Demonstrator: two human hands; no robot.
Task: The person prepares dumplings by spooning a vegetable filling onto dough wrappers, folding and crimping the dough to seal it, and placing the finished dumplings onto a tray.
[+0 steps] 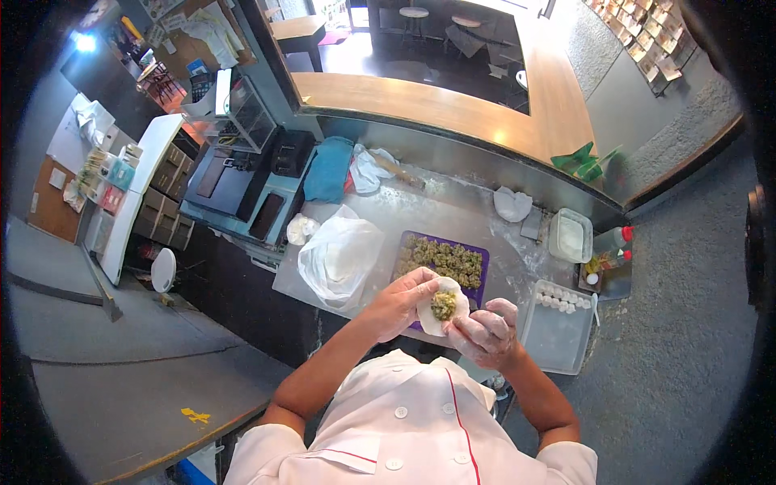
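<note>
A flat round dough wrapper (428, 313) with a mound of chopped green filling (444, 305) at its middle is held up in front of my chest. My left hand (400, 303) grips its left edge between thumb and fingers. At the lower right edge, my right hand (485, 333), dusted with flour, pinches the wrapper. Behind and partly beneath my hands lies a purple tray (486, 260) bearing many portions of the same filling. To the right, a translucent plastic tray (555, 339) contains small white dough pieces (561, 300) along its far end.
On the metal worktop (376, 212) a white plastic bag (339, 260) lies left of the purple tray. A floured rolling pin (397, 170) and cloths lie at the back. Farther right are a tub of white powder (570, 235) and red-capped bottles (613, 239). Black equipment (224, 182) stands left.
</note>
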